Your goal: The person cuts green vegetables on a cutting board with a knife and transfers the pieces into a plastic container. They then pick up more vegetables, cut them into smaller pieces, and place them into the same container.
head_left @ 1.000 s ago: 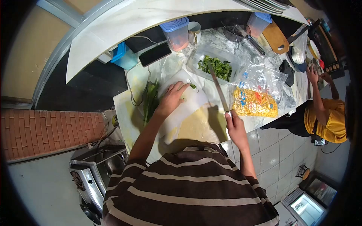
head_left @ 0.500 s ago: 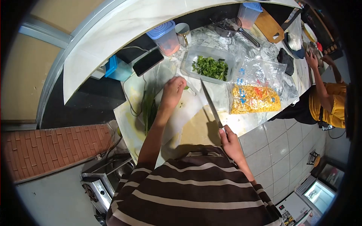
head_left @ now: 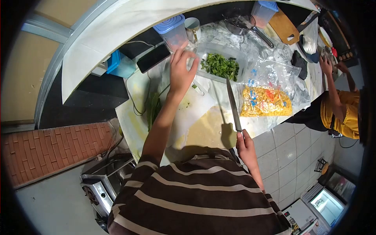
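My left hand (head_left: 182, 72) is raised over the upper part of the white cutting board (head_left: 192, 113), fingers spread and holding nothing. Beside it on the left lie long green leaves (head_left: 153, 109), partly behind my forearm. My right hand (head_left: 245, 144) is closed round the handle of a long knife (head_left: 234, 103), whose blade points up and away toward a clear container (head_left: 203, 74) of chopped greens (head_left: 221, 66). Right of the blade sits a clear bag of yellow food pieces (head_left: 266, 102). Small green bits dot the board.
A phone (head_left: 153, 58), a blue-lidded tub (head_left: 173, 33) and a mug (head_left: 192, 29) stand along the back. Farther right are a dark pan (head_left: 239, 25) and a wooden board (head_left: 284, 27). Another person in yellow (head_left: 340, 103) works at the far right.
My left hand has opened from a closed shape and moved up, away from my body. My right hand and the knife have shifted right.
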A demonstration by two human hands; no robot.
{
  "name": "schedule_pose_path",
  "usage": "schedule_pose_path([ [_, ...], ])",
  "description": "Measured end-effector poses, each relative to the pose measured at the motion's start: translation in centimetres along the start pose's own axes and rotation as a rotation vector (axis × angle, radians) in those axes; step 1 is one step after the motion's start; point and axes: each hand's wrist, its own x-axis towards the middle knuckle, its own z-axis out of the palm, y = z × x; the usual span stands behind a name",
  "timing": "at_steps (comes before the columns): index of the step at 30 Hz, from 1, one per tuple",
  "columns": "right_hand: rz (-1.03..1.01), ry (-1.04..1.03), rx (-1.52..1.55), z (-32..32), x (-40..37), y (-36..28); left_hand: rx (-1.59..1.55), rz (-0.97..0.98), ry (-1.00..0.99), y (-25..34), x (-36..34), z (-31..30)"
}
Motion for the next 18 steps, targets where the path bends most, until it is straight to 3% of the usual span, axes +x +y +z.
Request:
schedule_pose_path([
  [1, 0.027, -0.013, 0.0, -0.1, 0.0, -0.1, 0.003, -0.004, -0.009, -0.3, -2.2, -0.3],
  [3, 0.057, -0.035, 0.002, 0.1, 0.2, 0.2, 0.112, -0.218, -0.177, -1.6, -7.0, -0.7],
  [6, 0.051, -0.044, 0.012, 0.7, 0.6, 0.7, 0.171, -0.256, -0.302, -1.8, -9.9, -0.5],
  [13, 0.002, -0.099, -0.072, 0.9, 1.3, 0.4, 0.214, -0.177, -0.408, -3.1, -8.9, 0.4],
  [18, 0.009, -0.064, -0.017, 1.2, 1.1, 1.4, 0.007, -0.337, -0.349, -3.0, -6.9, -0.3],
])
